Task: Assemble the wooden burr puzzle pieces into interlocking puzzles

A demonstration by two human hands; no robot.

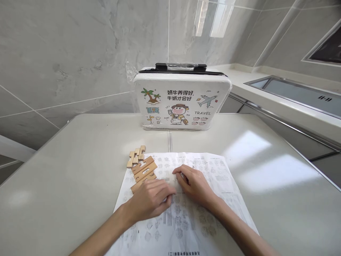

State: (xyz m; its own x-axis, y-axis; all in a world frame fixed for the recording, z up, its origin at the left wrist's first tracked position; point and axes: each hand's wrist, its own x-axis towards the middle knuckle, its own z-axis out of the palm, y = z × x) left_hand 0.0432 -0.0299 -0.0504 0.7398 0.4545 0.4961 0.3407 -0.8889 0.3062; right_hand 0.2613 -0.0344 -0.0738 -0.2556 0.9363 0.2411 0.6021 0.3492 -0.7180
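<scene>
A printed instruction sheet (210,170) with small diagrams lies on the white table (80,170) in front of me. My left hand (150,199) rests on the sheet with its fingers curled together, just below a cluster of notched wooden puzzle pieces (142,167) at the sheet's upper left corner. My right hand (193,185) lies on the middle of the sheet, fingers bent and pinched close to the left hand's fingertips. Whether anything sits between the fingers is hidden.
A small white suitcase (182,101) with cartoon prints and a black handle stands wrapped in clear film at the table's far edge against the tiled wall. A counter with a recessed cooktop (301,94) runs along the right.
</scene>
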